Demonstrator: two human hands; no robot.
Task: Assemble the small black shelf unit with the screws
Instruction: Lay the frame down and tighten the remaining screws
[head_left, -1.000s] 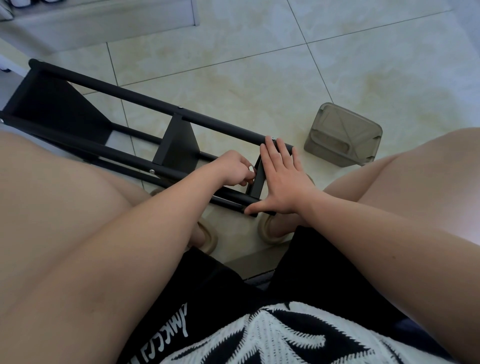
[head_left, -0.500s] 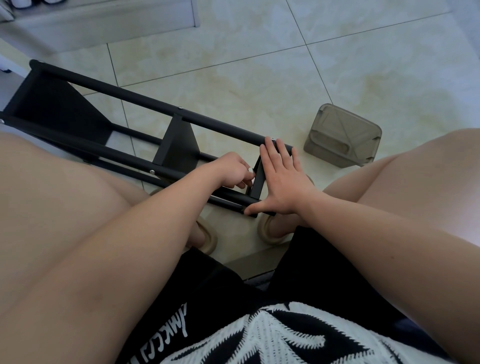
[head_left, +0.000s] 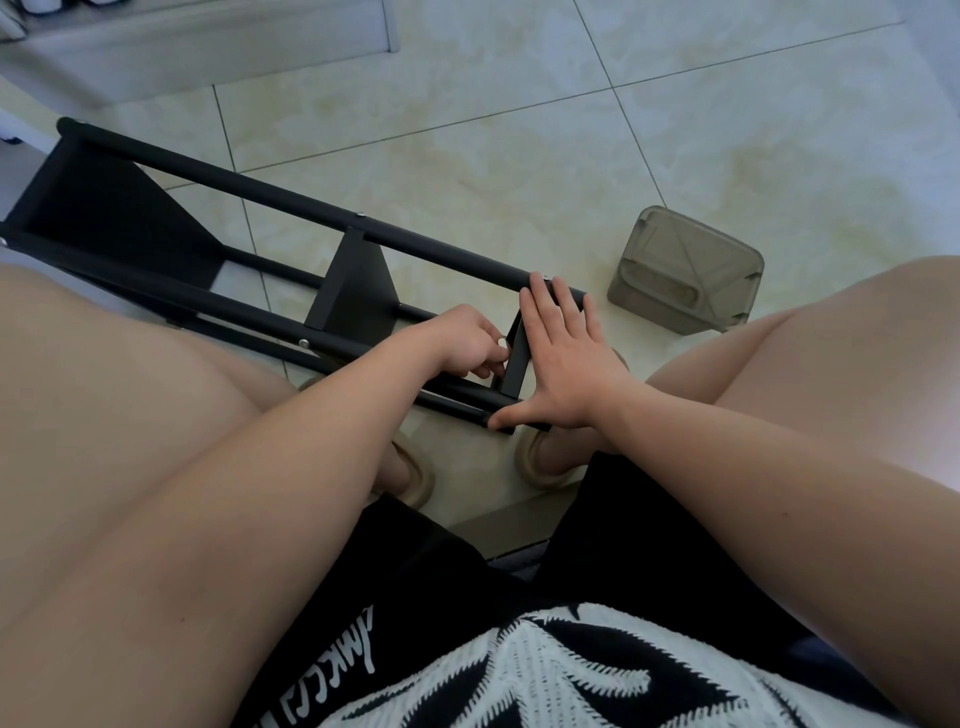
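**Screw Could Go In Crooked at the End Panel**

The black shelf unit (head_left: 358, 291) lay on its side on the tiled floor (head_left: 519, 130), between the person's knees. The right hand (head_left: 566, 364) pressed flat, fingers straight, against the end panel (head_left: 517, 358). The left hand (head_left: 470, 340) pinched something small and shiny beside that panel, probably a screw (head_left: 502, 341). If the bracing hand slackened, the panel might shift and the screw could bind or drop. The screw hole and left fingertips were hidden, and the grey container (head_left: 685, 270) showed no clear contents.

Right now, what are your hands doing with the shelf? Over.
Left hand pinches screw at end panel. Right hand flat, bracing shelf unit. Grey container sits clear.
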